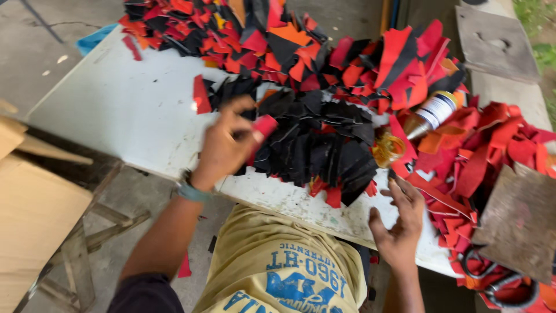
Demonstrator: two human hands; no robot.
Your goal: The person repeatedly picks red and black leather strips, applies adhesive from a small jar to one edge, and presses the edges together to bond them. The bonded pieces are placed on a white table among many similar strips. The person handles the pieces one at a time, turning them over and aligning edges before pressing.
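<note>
At the left, wooden boards (35, 208) are seen beside a white table (133, 110). The left hand (226, 145) is closed around a small red piece (264, 126), which is pinched between thumb and fingers just above the near left edge of a heap of black scraps (324, 145). Beyond it, at the far side of the table, red and orange scraps (359, 64) are piled. The right hand (399, 223) is held open at the near table edge, fingers spread, with nothing gripped. A bottle (431, 113) is laid tilted among the scraps to its far right. At the near right, scissors (498, 284) are partly covered by a brown sheet (518, 223).
</note>
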